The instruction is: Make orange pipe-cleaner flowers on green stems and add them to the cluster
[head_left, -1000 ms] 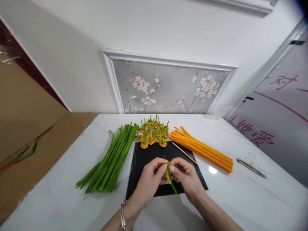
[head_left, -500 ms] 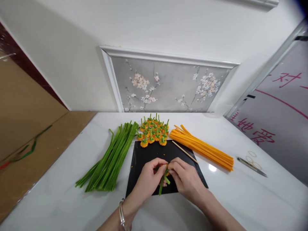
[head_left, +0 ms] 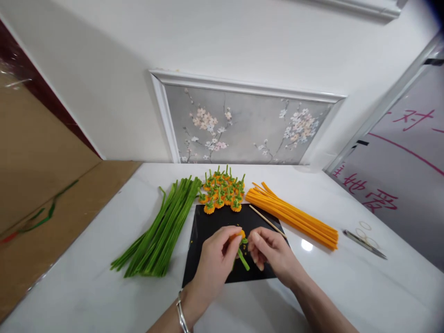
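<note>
Orange-and-green fuzzy piece (head_left: 242,234) sits over the black mat (head_left: 208,231), its body partly hidden by my left hand (head_left: 215,256), thumb and fingers clamped on it. My right hand (head_left: 268,249) curls just beside, apart from it; whether those fingertips meet, I can't tell. One plush green strip (head_left: 244,262) slants down below my grip.

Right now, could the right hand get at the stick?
Probably yes: the right hand is apart from the flower in the left hand, and the stick lies just ahead, with nothing visible on top of it.
</note>
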### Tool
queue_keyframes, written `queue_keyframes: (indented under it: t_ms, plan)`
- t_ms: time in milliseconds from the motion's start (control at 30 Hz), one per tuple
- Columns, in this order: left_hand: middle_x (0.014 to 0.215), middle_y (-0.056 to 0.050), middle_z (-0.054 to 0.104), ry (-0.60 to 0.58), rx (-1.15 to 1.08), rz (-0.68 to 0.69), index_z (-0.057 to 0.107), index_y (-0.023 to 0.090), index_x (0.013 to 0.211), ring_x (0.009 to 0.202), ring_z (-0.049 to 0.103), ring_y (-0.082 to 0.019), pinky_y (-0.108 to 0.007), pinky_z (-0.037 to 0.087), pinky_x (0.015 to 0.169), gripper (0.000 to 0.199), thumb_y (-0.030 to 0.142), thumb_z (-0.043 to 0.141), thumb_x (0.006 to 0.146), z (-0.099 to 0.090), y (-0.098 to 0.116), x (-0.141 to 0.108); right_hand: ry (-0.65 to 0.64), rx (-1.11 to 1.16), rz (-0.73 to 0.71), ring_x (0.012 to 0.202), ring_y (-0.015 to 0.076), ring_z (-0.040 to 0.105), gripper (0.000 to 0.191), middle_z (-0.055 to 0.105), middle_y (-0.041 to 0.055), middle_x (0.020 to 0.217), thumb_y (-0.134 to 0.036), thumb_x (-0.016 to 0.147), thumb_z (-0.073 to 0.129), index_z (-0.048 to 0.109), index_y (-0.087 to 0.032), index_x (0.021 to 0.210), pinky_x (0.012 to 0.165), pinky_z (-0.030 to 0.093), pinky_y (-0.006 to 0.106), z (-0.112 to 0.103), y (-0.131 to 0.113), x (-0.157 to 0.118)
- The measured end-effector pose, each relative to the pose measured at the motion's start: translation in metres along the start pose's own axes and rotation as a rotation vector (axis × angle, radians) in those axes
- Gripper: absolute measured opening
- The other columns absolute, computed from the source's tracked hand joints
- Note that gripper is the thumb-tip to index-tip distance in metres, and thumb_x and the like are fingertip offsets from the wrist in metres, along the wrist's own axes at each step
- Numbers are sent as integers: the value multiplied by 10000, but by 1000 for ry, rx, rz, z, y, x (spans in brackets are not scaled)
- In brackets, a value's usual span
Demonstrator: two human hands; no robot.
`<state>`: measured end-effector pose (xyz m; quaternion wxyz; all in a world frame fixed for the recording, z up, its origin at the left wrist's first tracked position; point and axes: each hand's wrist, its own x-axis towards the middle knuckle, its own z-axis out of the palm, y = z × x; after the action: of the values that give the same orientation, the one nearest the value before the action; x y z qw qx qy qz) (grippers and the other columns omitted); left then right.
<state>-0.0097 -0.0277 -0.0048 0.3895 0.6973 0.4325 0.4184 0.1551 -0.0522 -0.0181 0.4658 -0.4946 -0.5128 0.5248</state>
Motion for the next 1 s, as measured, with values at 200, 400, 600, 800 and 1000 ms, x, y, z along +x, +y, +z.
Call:
queue_keyframes:
  t_ms: [200,400,600,800,1000]
  plan:
    - [1074,-73,706,-22,73,208,704,240,1032,1002,653,-209,-335,506,936,236,200,514,899,1,-6,-4,-48,78,99,400,68,450,421,527,-41,500,-562,782,638,590,-148,721,424,386,196,4,2,0]
    - [842,-49,711,-34,-66,-73,710,201,929,688,663,-171,-273,559,648,186,303,574,854,4,-2,0,28,-426,-322,584,133,561,224,628,35,682,-260,923,459,644,-174,830,549,450,239,2,1,-2]
    - [630,2,614,-142,-322,-416,677,134,837,463,568,-112,-232,516,446,268,386,664,746,6,-2,7,22,-1105,-820,682,163,581,299,677,70,779,-61,904,398,667,-190,900,659,441,276,-6,-3,1]
    - [642,6,614,-121,-355,-403,656,132,906,494,588,-112,-243,540,494,299,401,639,779,3,0,8,79,-585,-370,656,146,612,167,662,32,759,-238,944,443,604,-202,922,619,480,248,-12,-1,3]
    - [734,-10,638,-97,-251,-317,647,155,916,543,625,-139,-263,556,510,269,400,600,814,5,-3,5,16,-270,-114,485,114,551,206,554,-35,571,-379,918,501,560,-200,837,486,436,212,-1,3,1]
